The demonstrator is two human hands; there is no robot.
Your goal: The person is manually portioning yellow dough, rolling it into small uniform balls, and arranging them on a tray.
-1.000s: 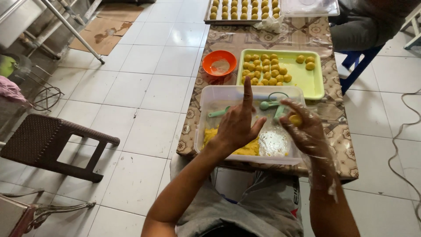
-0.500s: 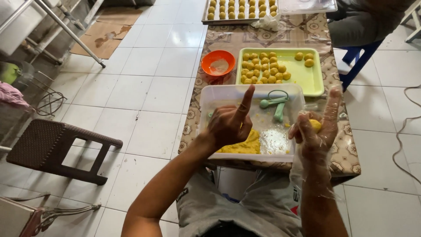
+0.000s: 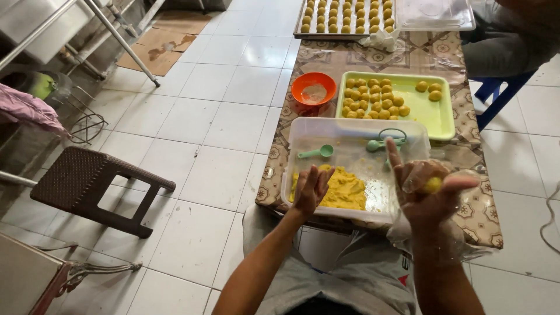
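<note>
My left hand (image 3: 311, 189) hangs over the near edge of a clear plastic tub (image 3: 303, 135), fingers loosely curled, just above a heap of yellow dough (image 3: 343, 186). My right hand (image 3: 424, 192), inside a clear plastic glove, is raised palm up at the tub's right side with a small yellow dough ball (image 3: 432, 184) resting in the palm. Two teal scoops (image 3: 315, 153) lie in the tub.
A green tray (image 3: 434, 114) with several yellow balls sits beyond the tub, an orange bowl (image 3: 314, 87) to its left. A metal tray of balls (image 3: 344, 14) lies at the far end. A person sits at the upper right. A brown stool (image 3: 93, 186) stands on the tiled floor.
My left hand dropped from a raised, finger-pointing pose to the dough heap. My right hand shifted right and turned palm up with the ball.
</note>
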